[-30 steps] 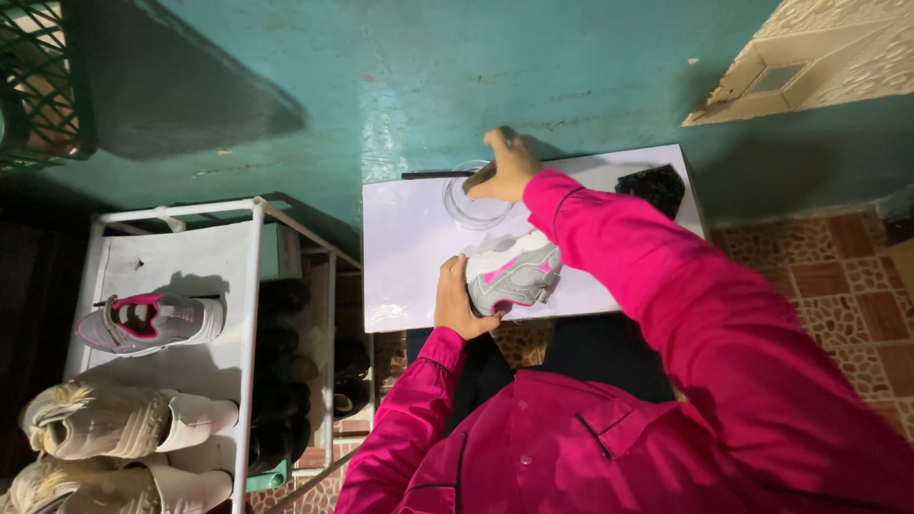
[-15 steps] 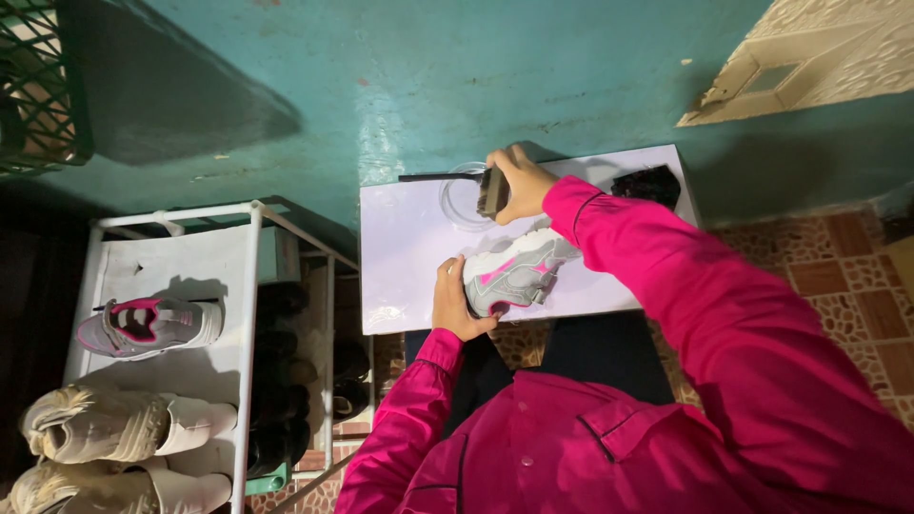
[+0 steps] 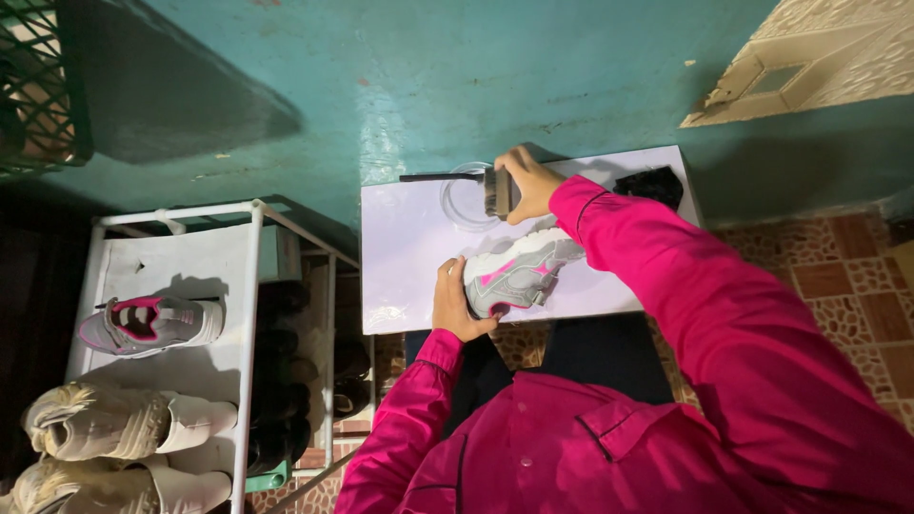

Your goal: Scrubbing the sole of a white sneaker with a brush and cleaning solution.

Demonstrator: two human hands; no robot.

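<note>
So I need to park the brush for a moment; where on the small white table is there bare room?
The white table is bare along its left part, beside the clear bowl and the grey-pink shoe. It is crowded around the black thing at the right end.

Sneaker (image 3: 519,276): grey and white with pink accents, lying on its side on the white tabletop, sole edge towards the wall, heel end in the left hand's grip
Brush (image 3: 497,192): brown block with a dark thin handle pointing left, gripped in the right hand, held over the clear bowl, just beyond the sneaker; whether it touches the bowl cannot be told
Clear bowl (image 3: 464,198): round, transparent, standing upright on the tabletop near the wall edge, partly covered by the brush; contents probably water, too faint to tell
</note>
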